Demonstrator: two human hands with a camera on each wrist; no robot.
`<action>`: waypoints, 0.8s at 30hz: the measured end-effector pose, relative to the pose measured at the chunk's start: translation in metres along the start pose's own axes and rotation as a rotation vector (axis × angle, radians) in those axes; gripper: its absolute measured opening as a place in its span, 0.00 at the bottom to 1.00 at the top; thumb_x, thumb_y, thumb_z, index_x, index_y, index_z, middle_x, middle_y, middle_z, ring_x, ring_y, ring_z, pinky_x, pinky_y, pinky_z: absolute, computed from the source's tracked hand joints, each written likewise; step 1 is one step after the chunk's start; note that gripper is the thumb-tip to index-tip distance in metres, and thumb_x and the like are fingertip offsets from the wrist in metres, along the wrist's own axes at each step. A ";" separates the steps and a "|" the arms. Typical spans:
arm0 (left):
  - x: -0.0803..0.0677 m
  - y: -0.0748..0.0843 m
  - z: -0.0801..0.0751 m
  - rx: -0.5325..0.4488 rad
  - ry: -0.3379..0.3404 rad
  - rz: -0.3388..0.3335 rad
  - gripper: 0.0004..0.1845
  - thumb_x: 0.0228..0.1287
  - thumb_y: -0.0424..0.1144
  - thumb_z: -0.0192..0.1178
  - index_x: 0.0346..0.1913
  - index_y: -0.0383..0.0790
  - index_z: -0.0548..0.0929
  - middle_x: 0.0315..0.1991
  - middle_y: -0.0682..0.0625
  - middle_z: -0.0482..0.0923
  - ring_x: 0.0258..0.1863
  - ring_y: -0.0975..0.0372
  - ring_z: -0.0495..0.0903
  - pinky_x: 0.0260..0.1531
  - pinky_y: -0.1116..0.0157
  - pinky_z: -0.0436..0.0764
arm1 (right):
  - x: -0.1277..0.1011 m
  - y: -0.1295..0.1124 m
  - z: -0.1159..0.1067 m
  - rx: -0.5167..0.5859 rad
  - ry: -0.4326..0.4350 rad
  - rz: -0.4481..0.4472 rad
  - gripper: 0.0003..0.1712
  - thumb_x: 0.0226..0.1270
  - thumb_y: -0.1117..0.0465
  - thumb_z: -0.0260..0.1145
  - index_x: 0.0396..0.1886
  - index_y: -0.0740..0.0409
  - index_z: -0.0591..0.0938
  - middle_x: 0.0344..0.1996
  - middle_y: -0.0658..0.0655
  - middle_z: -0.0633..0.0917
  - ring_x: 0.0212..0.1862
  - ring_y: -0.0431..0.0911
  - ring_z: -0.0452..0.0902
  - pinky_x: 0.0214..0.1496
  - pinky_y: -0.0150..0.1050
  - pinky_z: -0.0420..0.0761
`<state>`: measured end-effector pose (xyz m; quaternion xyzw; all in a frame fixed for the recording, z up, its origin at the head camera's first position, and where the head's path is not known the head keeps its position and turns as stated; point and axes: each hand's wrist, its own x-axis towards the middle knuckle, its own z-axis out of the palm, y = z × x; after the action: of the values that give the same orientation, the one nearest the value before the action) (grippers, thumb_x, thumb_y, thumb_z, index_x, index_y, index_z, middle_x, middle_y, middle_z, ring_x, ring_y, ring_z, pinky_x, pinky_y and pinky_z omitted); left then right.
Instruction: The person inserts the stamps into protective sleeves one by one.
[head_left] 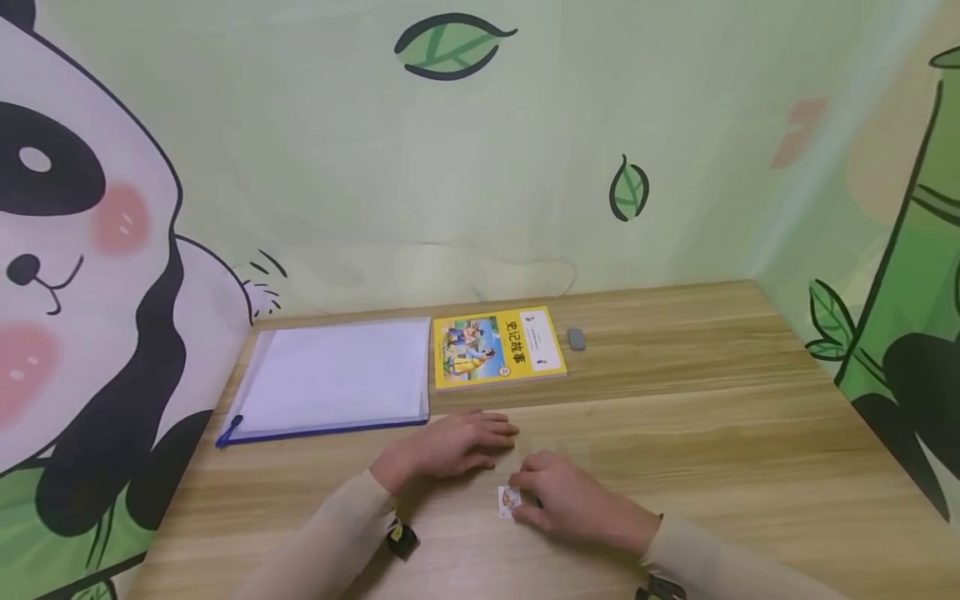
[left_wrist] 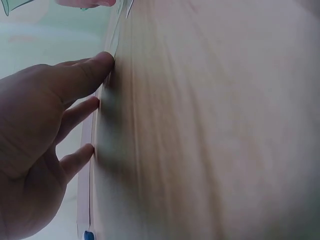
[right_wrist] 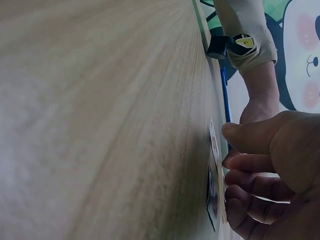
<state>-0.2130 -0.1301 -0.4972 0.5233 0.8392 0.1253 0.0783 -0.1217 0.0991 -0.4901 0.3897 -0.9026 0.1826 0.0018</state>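
A small white-edged picture card (head_left: 507,502) lies on the wooden table. My right hand (head_left: 572,502) grips it at its right side, thumb and bent forefinger on the card's edge. From the right wrist the card (right_wrist: 214,142) appears nearly edge-on, beside a darker flat piece (right_wrist: 213,200) below it; the curled fingers of the right hand (right_wrist: 265,170) partly hide what they touch. My left hand (head_left: 457,444) rests palm down on the table, left of and beyond the card. In the left wrist view, the left hand's fingers (left_wrist: 77,162) are spread, tips on the tabletop.
A clear zip folder (head_left: 337,375) with white paper and a blue edge lies at back left. Next to it are a yellow book (head_left: 498,346) and a small grey block (head_left: 576,338). A painted wall (head_left: 525,208) bounds the table (head_left: 712,433) at the back.
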 end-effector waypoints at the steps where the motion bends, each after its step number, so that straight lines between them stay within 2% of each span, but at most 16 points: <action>1: 0.000 0.000 0.000 0.002 0.000 -0.008 0.22 0.70 0.46 0.58 0.64 0.47 0.76 0.69 0.53 0.70 0.71 0.57 0.64 0.73 0.55 0.63 | 0.001 0.000 0.000 0.001 -0.008 -0.002 0.19 0.59 0.49 0.72 0.46 0.55 0.86 0.37 0.49 0.82 0.41 0.40 0.75 0.45 0.35 0.81; 6: -0.002 0.002 0.000 -0.007 0.001 -0.046 0.20 0.69 0.46 0.59 0.61 0.48 0.79 0.68 0.54 0.71 0.71 0.57 0.65 0.72 0.55 0.63 | 0.003 0.000 0.000 -0.004 -0.034 -0.014 0.18 0.59 0.50 0.72 0.45 0.54 0.86 0.37 0.48 0.82 0.40 0.38 0.75 0.43 0.31 0.81; 13: 0.000 0.000 -0.002 0.006 0.023 -0.065 0.18 0.65 0.46 0.63 0.57 0.48 0.82 0.65 0.55 0.74 0.69 0.58 0.68 0.71 0.57 0.66 | 0.006 -0.001 0.001 -0.028 -0.027 -0.034 0.18 0.57 0.49 0.73 0.43 0.54 0.86 0.35 0.48 0.80 0.37 0.37 0.71 0.38 0.28 0.77; 19: 0.001 -0.001 -0.002 0.004 0.038 -0.095 0.17 0.64 0.46 0.65 0.55 0.48 0.84 0.63 0.55 0.76 0.67 0.60 0.70 0.71 0.59 0.67 | 0.009 -0.004 0.001 -0.042 -0.050 -0.021 0.17 0.56 0.49 0.73 0.42 0.53 0.87 0.34 0.48 0.79 0.37 0.38 0.71 0.38 0.30 0.77; 24: 0.000 -0.001 0.000 0.002 0.061 -0.091 0.16 0.63 0.48 0.65 0.51 0.47 0.85 0.60 0.54 0.79 0.65 0.60 0.73 0.70 0.60 0.68 | 0.009 -0.005 0.002 -0.037 -0.074 -0.015 0.16 0.57 0.50 0.72 0.42 0.53 0.87 0.35 0.48 0.80 0.38 0.38 0.71 0.39 0.30 0.78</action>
<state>-0.2137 -0.1309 -0.4970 0.4807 0.8643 0.1367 0.0580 -0.1241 0.0888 -0.4886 0.4030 -0.9023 0.1515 -0.0232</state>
